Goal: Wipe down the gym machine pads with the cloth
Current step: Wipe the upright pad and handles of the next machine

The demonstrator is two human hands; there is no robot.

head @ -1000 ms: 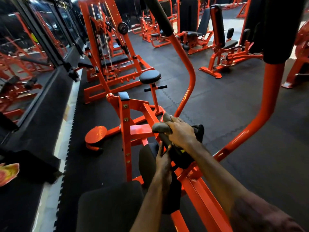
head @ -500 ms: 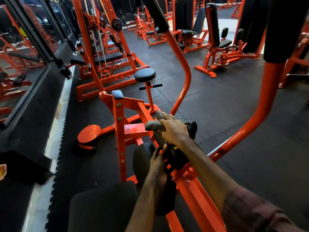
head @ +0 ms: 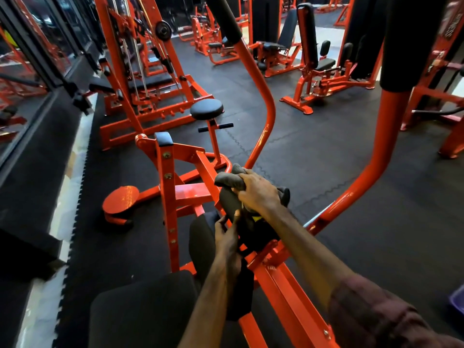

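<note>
You stand on a dark rubber interlocking-tile floor (head: 313, 151); at your nine o'clock runs a black-framed glass wall (head: 30, 61) reflecting orange frames, with a pale floor strip (head: 62, 202) along its base; at eleven o'clock rises an orange cable tower (head: 130, 71); a round black padded stool (head: 206, 109) sits at twelve; orange seated machines with black upholstery (head: 313, 59) fill one o'clock.

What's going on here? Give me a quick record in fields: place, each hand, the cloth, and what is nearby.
place: gym floor with orange machines
right hand: grips the grey cloth, pressing it on the top of a black pad
left hand: holds the side of the same pad, lower down
cloth: bunched, partly under the fingers
nearby: round black seat beyond; black seat pad at the near edge
</note>
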